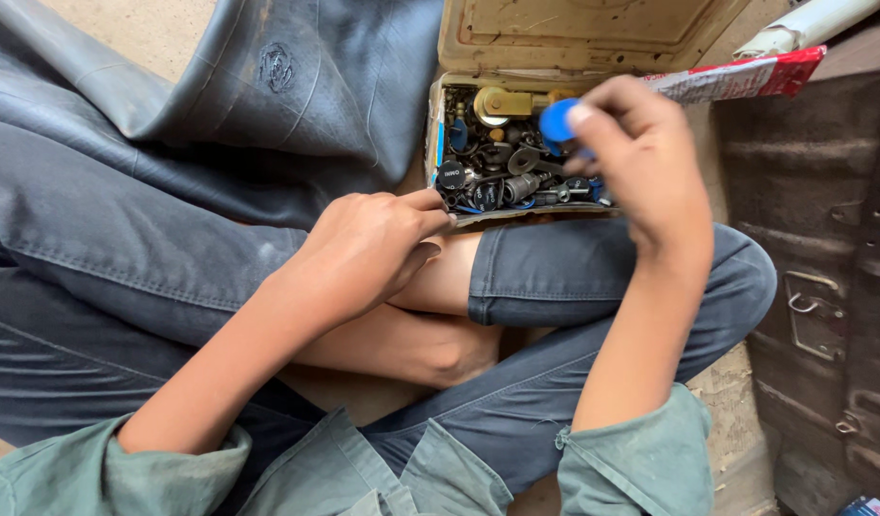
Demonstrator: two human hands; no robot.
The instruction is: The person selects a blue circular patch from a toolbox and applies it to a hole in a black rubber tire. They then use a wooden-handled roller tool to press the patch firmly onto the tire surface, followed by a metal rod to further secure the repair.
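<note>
I sit cross-legged in grey trousers. An open, worn metal tin (pixel 436 124) rests by my shin, filled with several small parts: black caps, brass fittings, washers. My right hand (pixel 641 162) hovers over the tin with its fingers closed on a small round blue cap (pixel 558 120). My left hand (pixel 368 244) lies at the tin's near left corner, fingers curled, fingertips touching the tin's front edge; whether it holds something small I cannot tell.
A black rubber inner tube (pixel 268 96) drapes over my left leg. The tin's lid (pixel 574 33) stands open behind it. A red-and-white packet (pixel 746 76) lies at the right, above a dark rusty metal box (pixel 822 287) with latches.
</note>
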